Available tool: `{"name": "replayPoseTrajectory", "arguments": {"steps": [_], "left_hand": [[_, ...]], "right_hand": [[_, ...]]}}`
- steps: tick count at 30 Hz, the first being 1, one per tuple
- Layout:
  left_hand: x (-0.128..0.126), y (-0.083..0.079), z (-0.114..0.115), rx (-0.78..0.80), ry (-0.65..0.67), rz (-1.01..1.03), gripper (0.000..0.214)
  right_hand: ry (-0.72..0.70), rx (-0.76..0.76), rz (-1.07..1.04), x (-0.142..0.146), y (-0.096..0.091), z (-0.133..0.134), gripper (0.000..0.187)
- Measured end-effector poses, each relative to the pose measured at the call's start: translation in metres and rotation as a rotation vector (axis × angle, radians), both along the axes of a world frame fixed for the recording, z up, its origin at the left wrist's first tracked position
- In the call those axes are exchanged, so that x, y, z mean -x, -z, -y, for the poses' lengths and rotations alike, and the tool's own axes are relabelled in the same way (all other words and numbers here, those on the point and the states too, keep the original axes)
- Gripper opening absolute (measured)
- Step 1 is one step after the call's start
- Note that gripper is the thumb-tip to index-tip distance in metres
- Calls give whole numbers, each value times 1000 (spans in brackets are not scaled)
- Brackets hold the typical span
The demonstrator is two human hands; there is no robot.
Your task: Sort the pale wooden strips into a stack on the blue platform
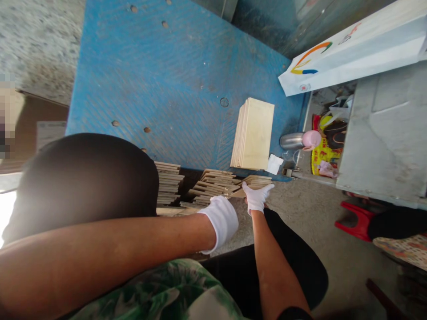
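Note:
Both my hands wear white gloves. My right hand (256,197) grips the near end of a small stack of thin wooden boards (256,181) held low over the floor. My left hand (221,220) reaches toward a fanned pile of similar boards (213,186); its fingers curl, and what they touch is hidden. A neat upright stack of pale boards (253,133) stands on the blue pallet (173,80) just beyond. Another pile of boards (168,183) sits to the left, beside my knee.
A metal flask with a pink cap (300,141) lies right of the pallet near colourful packets (322,153). A grey table (383,133) and a white printed bag (350,49) are at right. A red stool (355,220) stands on the concrete floor.

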State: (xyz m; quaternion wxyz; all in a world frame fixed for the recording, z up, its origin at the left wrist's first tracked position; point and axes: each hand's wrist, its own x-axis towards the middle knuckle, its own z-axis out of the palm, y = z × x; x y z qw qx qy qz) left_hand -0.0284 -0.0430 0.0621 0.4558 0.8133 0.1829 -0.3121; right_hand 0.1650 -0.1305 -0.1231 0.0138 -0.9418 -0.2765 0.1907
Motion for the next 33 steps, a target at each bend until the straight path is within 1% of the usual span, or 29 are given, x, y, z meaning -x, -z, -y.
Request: {"name": "replayPoseTrajectory", "arguments": {"steps": [2,5,9,12,16,19,21,24,26,28,30,33], "left_hand": [[-1,1,0,18,21,-17,30],[-3,4,2,19,45,-41,33],[-5,13,6,29,-31,-36,40],[-6,19,10,20,-51,-9,37],[-7,20,11,-28,-66,-47,26],[-6,14,6,-21,-37,-25,24],[-4,7,1,-44,-21,0,23],[0,-2,-5,-130,-78,75,24],[0,-5,-8,-173,-91,126,25],[-2,-6,-10,-206,-84,156,25],[-5,-3,-11,-227,-97,192,25],[-10,3,-10,-271,-196,273,26]], "right_hand": [[10,-20,19,2,5,2,126],[34,-51,43,2,13,3,133],[25,-97,36,-1,20,3,139],[34,-91,32,-4,17,3,136],[49,-76,22,-6,4,0,128],[56,-40,20,-5,-13,-4,120],[67,-18,25,-4,-26,-7,116],[81,-4,55,-1,-52,-12,117],[68,-19,98,2,-72,-16,119],[36,-61,161,4,-93,-18,119],[-7,-138,240,8,-116,-17,117],[-63,-317,338,14,-152,-9,114]]}}
